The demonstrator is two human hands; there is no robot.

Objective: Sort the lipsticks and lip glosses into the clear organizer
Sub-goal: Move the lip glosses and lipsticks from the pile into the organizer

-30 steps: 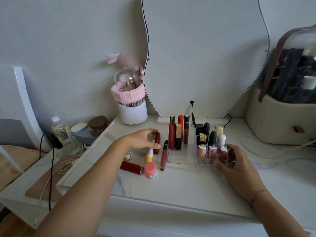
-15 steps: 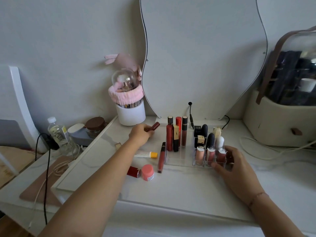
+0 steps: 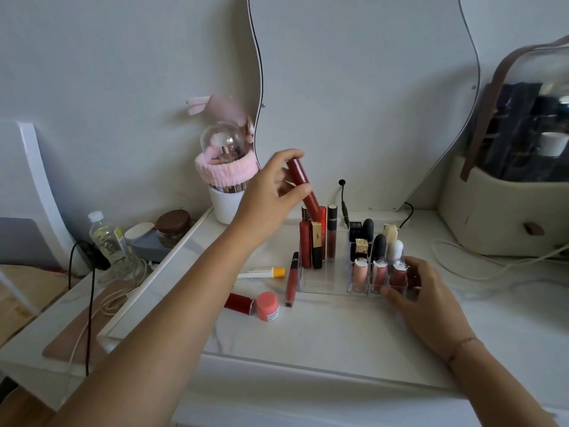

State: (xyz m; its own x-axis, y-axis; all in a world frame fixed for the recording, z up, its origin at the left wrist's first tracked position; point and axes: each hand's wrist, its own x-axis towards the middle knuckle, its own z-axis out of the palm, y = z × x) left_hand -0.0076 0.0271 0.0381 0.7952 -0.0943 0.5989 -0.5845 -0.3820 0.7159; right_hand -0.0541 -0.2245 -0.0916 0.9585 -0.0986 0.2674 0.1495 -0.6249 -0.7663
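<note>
My left hand (image 3: pixel 271 192) grips a dark red lip gloss tube (image 3: pixel 303 184), tilted, its lower end just above the tall tubes at the back left of the clear organizer (image 3: pixel 326 283). My right hand (image 3: pixel 425 298) rests on the organizer's front right corner, fingers against its wall. Several lipsticks and glosses stand upright in the organizer's compartments. Loose on the white table lie a red gloss tube (image 3: pixel 292 280), a white tube with a yellow cap (image 3: pixel 261 272), a short red lipstick (image 3: pixel 238 302) and a pink-capped pot (image 3: pixel 268 306).
A white brush cup with a pink band (image 3: pixel 226 192) stands behind my left hand. A wavy mirror (image 3: pixel 363 97) leans on the wall. A beige cosmetics case (image 3: pixel 505 211) sits at the right, with cables (image 3: pixel 492 266) beside it. A water bottle (image 3: pixel 106 238) and jars stand at left.
My left hand picked the dark red tube off the table, lifted it and carried it right, over the organizer's back left. My right hand stayed on the organizer.
</note>
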